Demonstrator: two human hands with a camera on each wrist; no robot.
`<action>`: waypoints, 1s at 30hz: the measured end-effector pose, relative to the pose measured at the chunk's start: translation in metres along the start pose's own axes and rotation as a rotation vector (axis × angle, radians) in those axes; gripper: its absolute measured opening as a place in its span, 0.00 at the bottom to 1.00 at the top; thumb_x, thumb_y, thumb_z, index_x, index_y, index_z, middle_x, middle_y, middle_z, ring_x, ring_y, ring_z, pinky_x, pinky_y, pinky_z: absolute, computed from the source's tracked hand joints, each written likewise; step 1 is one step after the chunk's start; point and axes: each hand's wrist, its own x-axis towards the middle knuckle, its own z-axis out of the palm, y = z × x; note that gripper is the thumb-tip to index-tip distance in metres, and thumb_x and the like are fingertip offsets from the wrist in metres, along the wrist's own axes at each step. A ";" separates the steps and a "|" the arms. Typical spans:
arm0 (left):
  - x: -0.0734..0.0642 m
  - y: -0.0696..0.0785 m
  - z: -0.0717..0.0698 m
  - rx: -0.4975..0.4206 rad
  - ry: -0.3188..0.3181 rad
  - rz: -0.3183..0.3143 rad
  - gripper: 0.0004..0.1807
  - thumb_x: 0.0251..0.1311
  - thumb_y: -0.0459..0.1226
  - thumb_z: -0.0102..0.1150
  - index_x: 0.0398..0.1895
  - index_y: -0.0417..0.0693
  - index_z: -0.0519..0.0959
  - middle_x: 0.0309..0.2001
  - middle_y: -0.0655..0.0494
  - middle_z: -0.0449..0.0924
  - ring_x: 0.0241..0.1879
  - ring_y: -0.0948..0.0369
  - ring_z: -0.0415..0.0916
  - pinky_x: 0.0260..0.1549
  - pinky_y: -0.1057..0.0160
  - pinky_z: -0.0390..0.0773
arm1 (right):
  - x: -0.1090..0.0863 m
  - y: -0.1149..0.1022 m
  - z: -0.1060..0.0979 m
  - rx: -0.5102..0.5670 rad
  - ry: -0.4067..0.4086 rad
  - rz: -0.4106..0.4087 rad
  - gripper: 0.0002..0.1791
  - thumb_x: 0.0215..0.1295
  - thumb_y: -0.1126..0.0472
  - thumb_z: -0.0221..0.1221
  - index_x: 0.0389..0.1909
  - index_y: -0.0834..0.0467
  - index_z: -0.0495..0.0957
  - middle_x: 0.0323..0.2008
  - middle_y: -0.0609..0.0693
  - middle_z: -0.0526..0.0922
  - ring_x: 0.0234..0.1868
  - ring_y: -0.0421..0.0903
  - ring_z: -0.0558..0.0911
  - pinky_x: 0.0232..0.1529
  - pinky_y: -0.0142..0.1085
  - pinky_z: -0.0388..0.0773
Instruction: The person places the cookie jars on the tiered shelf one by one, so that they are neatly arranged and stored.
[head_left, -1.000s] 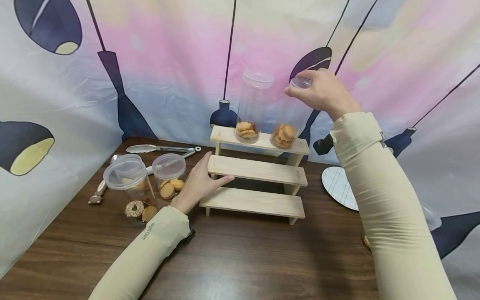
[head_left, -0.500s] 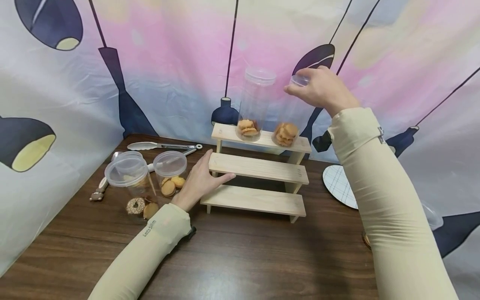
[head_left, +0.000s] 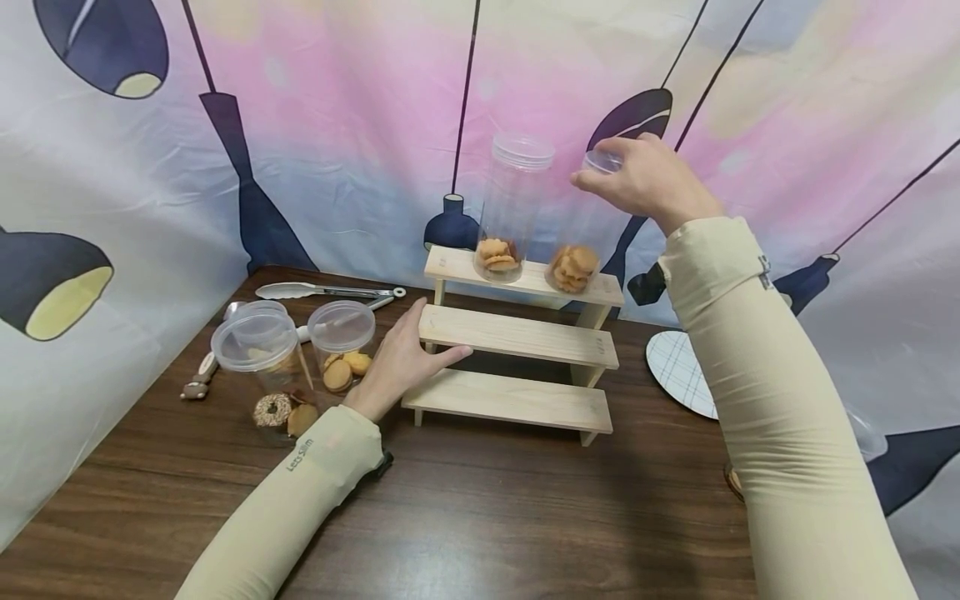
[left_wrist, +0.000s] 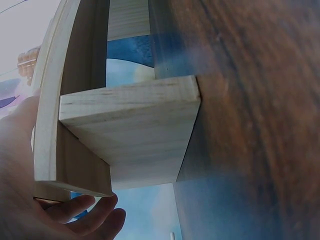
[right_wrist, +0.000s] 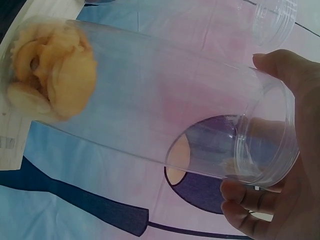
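A three-step wooden shelf [head_left: 517,329] stands on the brown table. My left hand [head_left: 401,362] holds its left end at the middle step, thumb reaching over the front. In the left wrist view the left hand's fingers [left_wrist: 102,212] curl round the end of a step [left_wrist: 47,135]. On the top step two tall clear jars stand upright, with cookies at the bottom. My right hand [head_left: 645,179] grips the right-hand jar [right_wrist: 150,100] around its lidded top, thumb on one side and fingers on the other. The left-hand jar [head_left: 513,200] stands beside it.
On the left are two clear lidded jars, a wide one [head_left: 255,346] with a sprinkled ring cookie and a smaller one [head_left: 341,333] with round cookies. Tongs [head_left: 330,292] lie behind them. A checked round plate [head_left: 678,375] lies at right, partly behind the right sleeve.
The head view has shifted slightly, so the shelf sits a little higher in it. Both hands keep their holds on the shelf and the jar.
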 end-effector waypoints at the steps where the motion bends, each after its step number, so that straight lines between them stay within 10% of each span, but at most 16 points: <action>1: 0.000 0.000 0.000 0.000 0.000 -0.003 0.67 0.44 0.74 0.63 0.80 0.46 0.49 0.75 0.38 0.56 0.71 0.42 0.59 0.65 0.41 0.66 | 0.000 0.000 0.000 0.001 -0.001 0.001 0.48 0.64 0.27 0.48 0.78 0.49 0.56 0.76 0.63 0.56 0.77 0.60 0.51 0.71 0.62 0.54; 21: -0.001 0.000 0.001 0.011 0.006 -0.010 0.68 0.43 0.74 0.64 0.80 0.46 0.49 0.74 0.37 0.56 0.71 0.41 0.59 0.65 0.40 0.65 | -0.001 -0.003 0.001 -0.024 0.001 0.015 0.48 0.64 0.26 0.46 0.79 0.48 0.54 0.76 0.63 0.53 0.76 0.62 0.54 0.70 0.62 0.55; 30: -0.002 -0.001 0.000 0.015 0.002 -0.020 0.67 0.43 0.75 0.63 0.80 0.48 0.49 0.75 0.38 0.56 0.71 0.40 0.59 0.65 0.40 0.65 | -0.008 0.001 0.001 0.043 0.008 0.056 0.53 0.59 0.23 0.50 0.79 0.30 0.34 0.77 0.67 0.45 0.69 0.71 0.62 0.63 0.69 0.61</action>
